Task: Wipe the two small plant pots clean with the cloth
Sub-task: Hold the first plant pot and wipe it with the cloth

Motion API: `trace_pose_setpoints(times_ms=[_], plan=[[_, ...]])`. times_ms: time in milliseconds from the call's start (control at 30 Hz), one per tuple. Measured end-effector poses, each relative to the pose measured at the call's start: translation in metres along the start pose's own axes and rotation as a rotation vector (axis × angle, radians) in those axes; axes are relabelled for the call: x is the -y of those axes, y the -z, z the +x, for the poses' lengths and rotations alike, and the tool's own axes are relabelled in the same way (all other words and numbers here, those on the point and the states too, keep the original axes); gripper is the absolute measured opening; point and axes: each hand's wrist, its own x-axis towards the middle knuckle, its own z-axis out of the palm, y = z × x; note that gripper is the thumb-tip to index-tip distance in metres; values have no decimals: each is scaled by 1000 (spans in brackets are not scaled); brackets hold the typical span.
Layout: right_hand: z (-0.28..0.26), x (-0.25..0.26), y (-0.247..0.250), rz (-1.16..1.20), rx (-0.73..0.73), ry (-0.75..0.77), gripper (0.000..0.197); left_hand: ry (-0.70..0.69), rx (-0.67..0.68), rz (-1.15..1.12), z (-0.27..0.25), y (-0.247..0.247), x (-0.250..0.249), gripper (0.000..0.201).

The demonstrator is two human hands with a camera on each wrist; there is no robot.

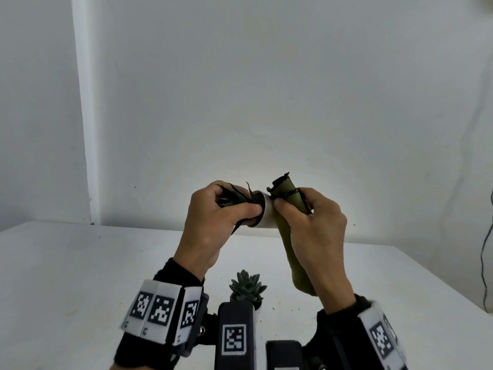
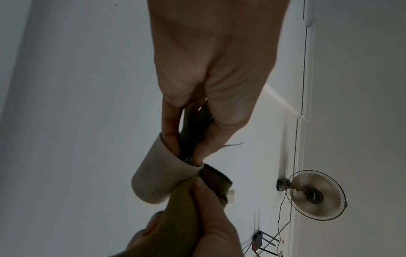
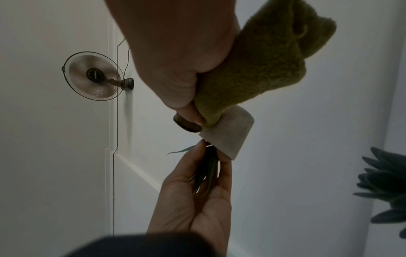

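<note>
pot (image 1: 266, 218) sits tipped sideways in the air above the table (image 1: 80, 263); our left hand (image 1: 210, 222) grips its rim and leaves. our right hand (image 1: 317, 231) clamps the green cloth (image 1: 286, 228) against its side. second pot (image 1: 257, 307) stands below.

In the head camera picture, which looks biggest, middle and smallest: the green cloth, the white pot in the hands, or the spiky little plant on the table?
1. Green cloth: clearly largest.
2. and 3. Succulent and white pot: unsure, since hands and cloth hide much of the pot.
</note>
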Motion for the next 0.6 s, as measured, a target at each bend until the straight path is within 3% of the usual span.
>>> trace_pose_setpoints(times_ms=[167,300,467,600], plan=[[6,-9,4,-97,-55,-62,10,2,5,7,0,-3,3,21],[7,0,11,48,-114,-88,17,17,-13,17,1,-4,7,22],[-1,15,5,95,23,-3,7,-9,16,25,-1,-4,3,23],[-3,12,-3,17,-8,49,3,-32,15,-24,-1,1,-2,22]])
